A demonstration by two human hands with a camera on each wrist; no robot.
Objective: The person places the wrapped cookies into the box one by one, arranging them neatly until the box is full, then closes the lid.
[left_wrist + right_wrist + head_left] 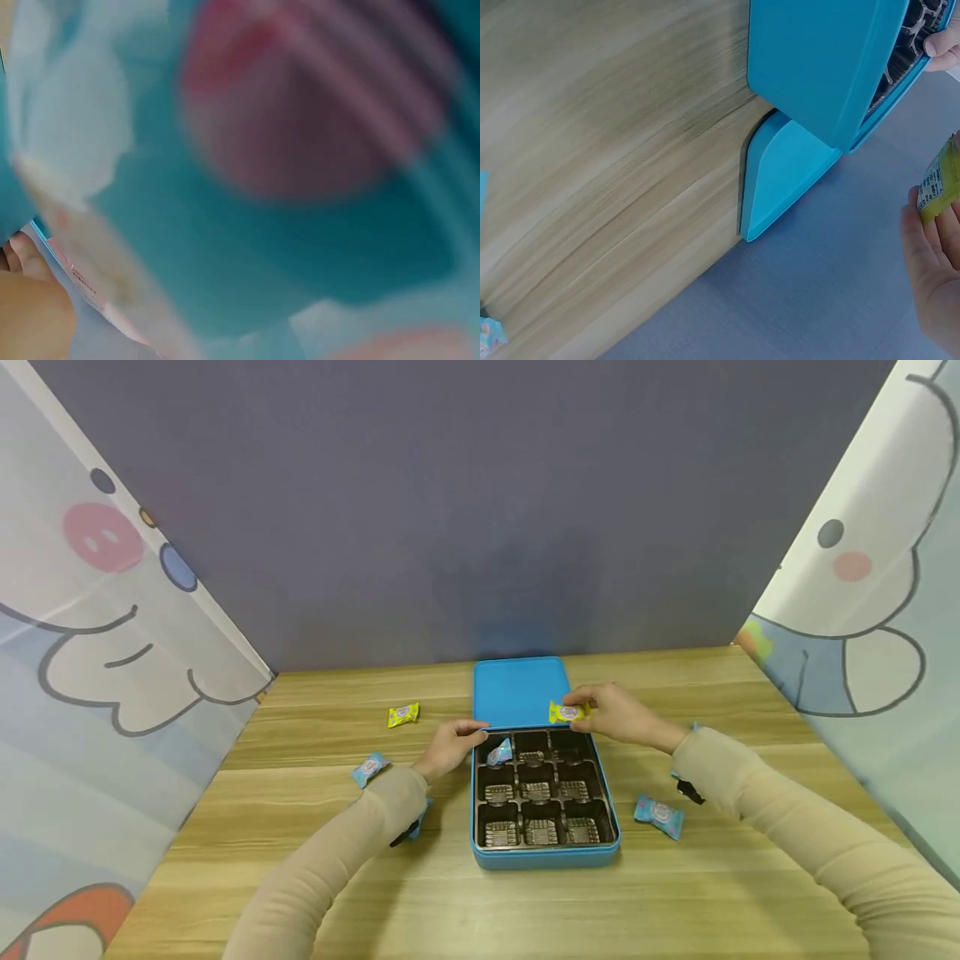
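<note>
A yellow wrapped candy is pinched between the thumb and fingers of my right hand, overlapping the lid's front right corner in the head view. The right wrist view also shows this candy at the fingertips. My left hand holds the back left corner of a blue box, its thumb over the rim. Inside lies a black tray with three rows of three compartments. One blue wrapped candy sits tilted in the back left compartment; the others show bare ridged bottoms.
The blue lid lies behind the box. Left of it on the wooden table are a yellow candy and a blue candy. Another blue candy lies to the right. More blue wrappers are partly hidden by both wrists.
</note>
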